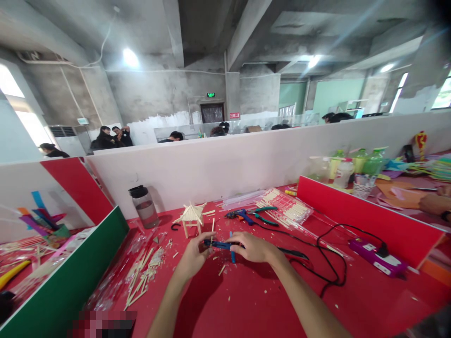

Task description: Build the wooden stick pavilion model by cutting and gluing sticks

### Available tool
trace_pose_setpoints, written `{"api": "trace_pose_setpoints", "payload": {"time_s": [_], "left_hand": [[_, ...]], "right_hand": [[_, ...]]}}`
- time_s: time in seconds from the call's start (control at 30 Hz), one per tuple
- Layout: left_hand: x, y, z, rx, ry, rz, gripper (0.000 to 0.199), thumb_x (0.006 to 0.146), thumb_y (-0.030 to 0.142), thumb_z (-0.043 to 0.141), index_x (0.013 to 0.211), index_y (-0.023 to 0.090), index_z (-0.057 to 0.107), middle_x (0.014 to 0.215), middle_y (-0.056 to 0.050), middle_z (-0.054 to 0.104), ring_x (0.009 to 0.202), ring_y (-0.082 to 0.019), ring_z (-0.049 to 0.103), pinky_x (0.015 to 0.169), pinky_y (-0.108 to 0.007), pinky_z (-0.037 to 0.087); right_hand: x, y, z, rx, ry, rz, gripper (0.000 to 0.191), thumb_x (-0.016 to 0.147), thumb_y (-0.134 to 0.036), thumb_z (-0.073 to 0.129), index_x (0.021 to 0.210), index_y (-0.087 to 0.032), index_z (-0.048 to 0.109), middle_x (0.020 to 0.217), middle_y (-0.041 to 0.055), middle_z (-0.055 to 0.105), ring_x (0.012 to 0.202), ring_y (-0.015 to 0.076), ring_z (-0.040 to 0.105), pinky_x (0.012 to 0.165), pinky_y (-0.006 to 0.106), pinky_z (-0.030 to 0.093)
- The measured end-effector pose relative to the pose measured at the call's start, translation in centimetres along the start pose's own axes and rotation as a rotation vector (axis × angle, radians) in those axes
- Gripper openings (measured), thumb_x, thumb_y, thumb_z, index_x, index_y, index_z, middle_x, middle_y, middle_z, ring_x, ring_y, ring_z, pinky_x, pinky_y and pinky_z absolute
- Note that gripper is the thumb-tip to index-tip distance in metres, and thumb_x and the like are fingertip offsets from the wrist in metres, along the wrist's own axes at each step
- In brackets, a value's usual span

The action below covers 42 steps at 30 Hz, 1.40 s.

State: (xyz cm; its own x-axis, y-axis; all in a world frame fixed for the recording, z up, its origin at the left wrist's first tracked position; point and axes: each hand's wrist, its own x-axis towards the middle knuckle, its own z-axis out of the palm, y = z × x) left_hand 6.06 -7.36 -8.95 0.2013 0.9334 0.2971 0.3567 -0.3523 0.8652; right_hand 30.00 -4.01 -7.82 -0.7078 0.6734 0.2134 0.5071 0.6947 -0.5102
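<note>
My left hand (195,253) is closed, thumb and fingers pinched around a thin wooden stick (213,226) that points upward. My right hand (252,247) grips a slim blue tool (221,245) whose dark end reaches the left fingertips. A blue bar crosses that tool near the right fingers; its exact kind is unclear. Just beyond the left hand stands a small stick-built pavilion (192,215) with a pointed roof and legs. Further back lie a blue glue gun (244,216) and green-handled pliers (266,217).
Cut sticks and scraps (146,272) lie left, beside a green divider (81,277). A water bottle (143,206) stands at the back wall. Bundled sticks (285,206) lie back right. A black cable (326,263) runs to a purple power strip (377,257) near a red divider (366,213).
</note>
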Motion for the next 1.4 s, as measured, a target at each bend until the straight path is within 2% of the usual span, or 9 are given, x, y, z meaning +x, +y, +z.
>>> {"api": "trace_pose_setpoints", "payload": {"time_s": [0.23,0.37,0.47,0.67,0.97,1.17,1.4], "left_hand": [[0.0,-0.1,0.1,-0.044,0.03,-0.033,0.044,0.069,0.015,0.067,0.113,0.016,0.068,0.113,-0.011,0.07,0.104,-0.024,0.063,0.096,-0.038,0.047],[0.0,-0.4,0.1,-0.046,0.049,-0.023,0.044,0.068,0.013,0.066,0.112,0.016,0.069,0.111,-0.01,0.071,0.103,-0.024,0.064,0.095,-0.036,0.047],[0.0,-0.7,0.1,-0.038,0.044,-0.01,0.045,0.068,0.01,0.063,0.112,0.016,0.069,0.11,-0.01,0.071,0.102,-0.023,0.064,0.093,-0.034,0.048],[0.2,-0.7,-0.1,-0.001,0.053,0.005,0.041,0.068,0.013,0.063,0.108,0.015,0.069,0.102,-0.009,0.072,0.093,-0.021,0.066,0.086,-0.032,0.051],[-0.1,-0.9,-0.8,0.105,-0.014,0.004,0.048,0.068,0.007,0.054,0.113,0.015,0.069,0.103,-0.009,0.073,0.089,-0.02,0.067,0.083,-0.03,0.051],[-0.3,-0.8,-1.0,0.176,-0.017,0.034,0.051,0.064,0.003,0.05,0.11,0.016,0.071,0.102,-0.007,0.074,0.09,-0.02,0.067,0.085,-0.03,0.05],[-0.4,-0.6,-1.0,0.213,0.037,-0.015,0.049,0.066,0.005,0.052,0.109,0.015,0.072,0.099,-0.008,0.075,0.085,-0.021,0.068,0.085,-0.033,0.051]], "right_hand": [[-0.1,-0.8,0.1,-0.048,-0.054,0.034,0.038,0.098,-0.033,0.037,0.128,-0.021,0.059,0.124,0.0117,0.063,0.11,0.0242,0.06,0.094,0.034,0.044],[0.1,-1.2,0.5,-0.085,-0.037,0.048,0.038,0.098,-0.031,0.037,0.128,-0.021,0.058,0.123,0.0114,0.064,0.111,0.0238,0.06,0.094,0.034,0.042],[0.3,-1.6,0.8,-0.132,-0.023,0.08,0.039,0.1,-0.036,0.035,0.122,-0.018,0.062,0.115,0.0125,0.068,0.107,0.0242,0.062,0.091,0.033,0.041],[0.9,-2.4,1.1,-0.285,-0.003,0.143,0.059,0.102,-0.045,0.018,0.099,-0.015,0.069,0.097,0.0144,0.073,0.094,0.0255,0.068,0.08,0.03,0.042],[1.5,-2.7,2.2,-0.445,0.098,0.159,0.058,0.102,-0.044,0.02,0.097,-0.015,0.069,0.092,0.0152,0.074,0.085,0.0266,0.069,0.073,0.031,0.043],[1.7,-2.4,2.9,-0.458,0.085,0.189,0.061,0.101,-0.047,0.017,0.095,-0.015,0.069,0.09,0.0149,0.074,0.083,0.0256,0.07,0.074,0.031,0.044],[2.5,-2.2,3.4,-0.485,0.068,0.211,0.062,0.102,-0.04,0.016,0.09,-0.015,0.071,0.087,0.0156,0.074,0.082,0.0252,0.07,0.074,0.032,0.046]]}}
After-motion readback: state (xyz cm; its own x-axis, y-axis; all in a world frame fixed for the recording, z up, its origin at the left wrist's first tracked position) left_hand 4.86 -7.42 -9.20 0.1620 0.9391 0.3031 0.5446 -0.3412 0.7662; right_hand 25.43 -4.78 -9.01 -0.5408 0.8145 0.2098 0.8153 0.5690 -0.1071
